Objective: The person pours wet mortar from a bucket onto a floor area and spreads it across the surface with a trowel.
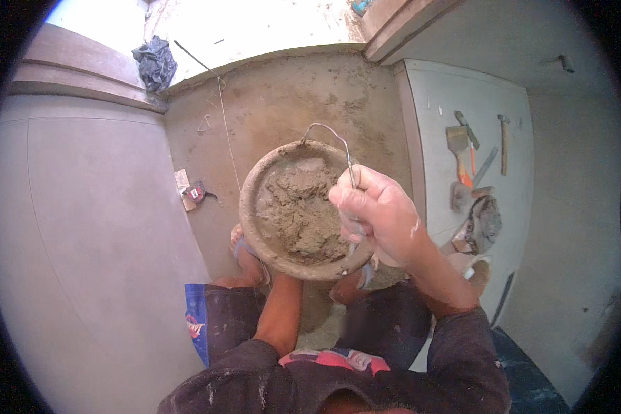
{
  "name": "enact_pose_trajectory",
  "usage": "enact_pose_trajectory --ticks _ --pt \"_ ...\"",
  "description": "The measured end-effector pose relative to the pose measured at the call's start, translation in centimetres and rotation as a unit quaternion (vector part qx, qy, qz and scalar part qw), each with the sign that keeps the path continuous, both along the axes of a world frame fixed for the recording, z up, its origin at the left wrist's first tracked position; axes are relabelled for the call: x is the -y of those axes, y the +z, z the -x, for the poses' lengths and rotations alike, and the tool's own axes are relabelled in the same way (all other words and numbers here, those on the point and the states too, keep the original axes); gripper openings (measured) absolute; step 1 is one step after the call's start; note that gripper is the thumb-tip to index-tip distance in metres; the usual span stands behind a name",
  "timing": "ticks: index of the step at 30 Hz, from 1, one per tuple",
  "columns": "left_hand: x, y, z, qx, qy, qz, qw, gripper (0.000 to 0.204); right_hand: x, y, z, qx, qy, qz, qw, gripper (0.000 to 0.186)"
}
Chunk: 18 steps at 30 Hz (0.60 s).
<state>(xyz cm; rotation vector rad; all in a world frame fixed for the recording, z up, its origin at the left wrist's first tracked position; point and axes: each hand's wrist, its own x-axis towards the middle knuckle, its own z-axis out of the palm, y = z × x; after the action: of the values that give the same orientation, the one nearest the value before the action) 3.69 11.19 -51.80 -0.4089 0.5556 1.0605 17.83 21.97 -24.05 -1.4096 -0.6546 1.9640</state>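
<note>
I hold a round, mortar-crusted pan (250,207) at waist height, and it is filled with wet grey mortar (300,207). My right hand (379,215) is closed at the pan's right rim on its thin wire handle (322,127), which arcs over from the far rim. A bit of shiny metal (352,243) sticks out below my fingers. My left forearm (281,310) reaches up under the pan, and the hand itself is hidden beneath it.
Below the pan is a rough mortar bed between grey tiles (83,228). A brush (458,146), a hammer (504,141) and other hand tools lie on the right tile. A tape measure (197,193) and a dark cloth (155,62) lie to the left. My sandalled foot (245,254) is on the floor.
</note>
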Motion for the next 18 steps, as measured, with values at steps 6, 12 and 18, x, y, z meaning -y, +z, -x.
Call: enact_pose_trajectory --ticks 6,12,18 --pt "-6.8 -2.2 2.8 -0.196 -0.052 -0.184 0.962 0.074 4.1 -9.9 -5.1 0.274 0.136 -0.214 0.928 0.03" --pt "-9.8 -0.2 0.9 -0.305 -0.053 -0.204 0.929 0.076 0.2 -18.0 -8.8 0.416 0.052 -0.314 0.852 0.04" --pt "-11.0 0.3 -1.5 -0.479 -0.123 -0.21 0.843 0.075 -1.0 -25.2 -14.0 0.362 -0.077 -0.282 0.885 0.042"
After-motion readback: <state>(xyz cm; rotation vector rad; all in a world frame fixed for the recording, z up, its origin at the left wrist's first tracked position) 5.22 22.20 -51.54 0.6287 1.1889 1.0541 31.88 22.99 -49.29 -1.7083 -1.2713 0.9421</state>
